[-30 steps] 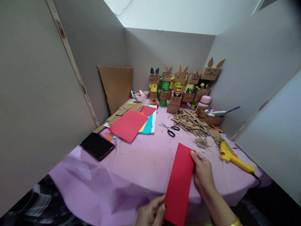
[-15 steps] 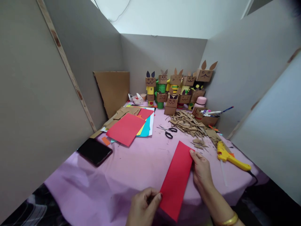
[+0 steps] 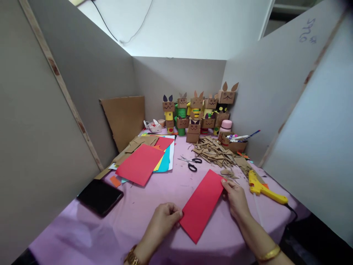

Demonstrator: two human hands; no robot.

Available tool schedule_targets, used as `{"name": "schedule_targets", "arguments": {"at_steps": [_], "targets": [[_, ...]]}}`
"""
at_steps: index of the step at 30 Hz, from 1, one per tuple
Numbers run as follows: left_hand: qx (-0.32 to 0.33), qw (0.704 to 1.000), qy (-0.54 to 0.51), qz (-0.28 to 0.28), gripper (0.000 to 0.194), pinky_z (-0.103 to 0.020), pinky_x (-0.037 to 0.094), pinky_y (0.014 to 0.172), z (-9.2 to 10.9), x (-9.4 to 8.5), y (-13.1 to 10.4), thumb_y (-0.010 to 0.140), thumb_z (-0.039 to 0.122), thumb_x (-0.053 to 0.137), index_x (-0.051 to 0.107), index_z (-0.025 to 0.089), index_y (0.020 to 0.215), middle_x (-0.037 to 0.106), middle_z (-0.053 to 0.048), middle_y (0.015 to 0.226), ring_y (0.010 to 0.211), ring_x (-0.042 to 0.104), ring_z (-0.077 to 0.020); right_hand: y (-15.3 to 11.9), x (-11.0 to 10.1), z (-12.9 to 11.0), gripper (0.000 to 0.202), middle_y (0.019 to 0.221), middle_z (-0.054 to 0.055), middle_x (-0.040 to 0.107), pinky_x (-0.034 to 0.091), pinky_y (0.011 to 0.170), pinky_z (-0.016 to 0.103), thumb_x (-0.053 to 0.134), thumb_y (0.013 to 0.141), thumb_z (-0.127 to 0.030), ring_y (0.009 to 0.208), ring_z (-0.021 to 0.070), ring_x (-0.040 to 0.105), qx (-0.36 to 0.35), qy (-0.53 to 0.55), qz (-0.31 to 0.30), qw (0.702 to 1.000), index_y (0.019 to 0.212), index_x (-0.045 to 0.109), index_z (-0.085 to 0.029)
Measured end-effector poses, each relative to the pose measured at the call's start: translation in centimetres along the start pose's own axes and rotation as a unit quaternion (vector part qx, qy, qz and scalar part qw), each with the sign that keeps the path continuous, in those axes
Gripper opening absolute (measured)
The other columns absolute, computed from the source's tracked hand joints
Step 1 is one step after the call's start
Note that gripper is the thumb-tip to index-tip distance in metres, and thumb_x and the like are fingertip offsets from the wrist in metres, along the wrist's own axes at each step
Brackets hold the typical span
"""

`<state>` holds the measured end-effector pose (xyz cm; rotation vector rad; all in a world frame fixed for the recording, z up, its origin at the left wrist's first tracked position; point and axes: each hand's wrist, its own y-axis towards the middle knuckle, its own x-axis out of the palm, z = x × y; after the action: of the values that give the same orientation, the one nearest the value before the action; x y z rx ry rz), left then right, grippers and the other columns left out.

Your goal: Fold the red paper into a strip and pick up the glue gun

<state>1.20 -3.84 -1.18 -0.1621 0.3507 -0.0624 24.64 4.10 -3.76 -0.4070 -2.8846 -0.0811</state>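
A red paper strip (image 3: 202, 205) lies slanted on the pink tablecloth (image 3: 143, 209) in front of me. My left hand (image 3: 164, 217) pinches the strip's near left edge. My right hand (image 3: 234, 198) grips its far right corner with the fingertips. Both hands rest low on the cloth with the strip stretched between them.
Black-handled scissors (image 3: 189, 163) lie behind the strip, a yellow glue gun (image 3: 261, 187) to the right, a dark phone (image 3: 99, 197) at the left. Coloured paper sheets (image 3: 143, 162), cardboard scraps (image 3: 217, 152), a pen box (image 3: 234, 141) and cardboard animal figures (image 3: 197, 110) fill the back. Grey partitions enclose the table.
The strip has swung from nearly upright in view to a flatter slant and sits farther onto the table. My left hand came forward with it, and my view tilted up.
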Motion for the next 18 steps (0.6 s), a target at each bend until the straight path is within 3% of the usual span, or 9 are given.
{"name": "schedule_targets", "arguments": {"at_steps": [11,16,18], "targets": [[0.017,1.0,-0.002,0.003,0.023,-0.021,0.031,0.045,-0.8,0.0,0.1,0.069,0.032,0.05,0.059,0.015,0.057,0.053,0.003,0.044,0.043,0.045,-0.0104,-0.2,0.4,-0.4,0.033,0.043,-0.007,0.049,0.022,0.038,0.022,0.071,0.061,-0.047,0.039,0.008,0.032,-0.007,-0.004,-0.005,1.0,0.058,0.064,-0.016],[0.047,0.998,0.018,0.031,0.036,-0.023,0.042,0.056,-1.0,0.0,-0.7,0.073,0.029,0.049,0.067,0.009,0.097,0.066,-0.001,0.06,0.055,0.056,-0.014,-0.2,0.5,-0.3,0.033,0.043,-0.007,0.049,0.021,0.038,0.022,0.07,0.062,-0.048,0.039,0.0081,0.032,-0.011,-0.006,-0.005,1.0,0.059,0.063,-0.016],[0.058,0.997,0.034,0.034,0.036,-0.024,0.044,0.059,-0.8,0.0,-1.1,0.075,0.028,0.048,0.068,0.011,0.1,0.071,-0.003,0.068,0.06,0.059,-0.0155,-0.2,0.5,-0.3,0.033,0.043,-0.007,0.049,0.022,0.038,0.022,0.071,0.061,-0.048,0.039,0.0083,0.032,-0.013,-0.01,-0.003,1.0,0.059,0.063,-0.016]]}}
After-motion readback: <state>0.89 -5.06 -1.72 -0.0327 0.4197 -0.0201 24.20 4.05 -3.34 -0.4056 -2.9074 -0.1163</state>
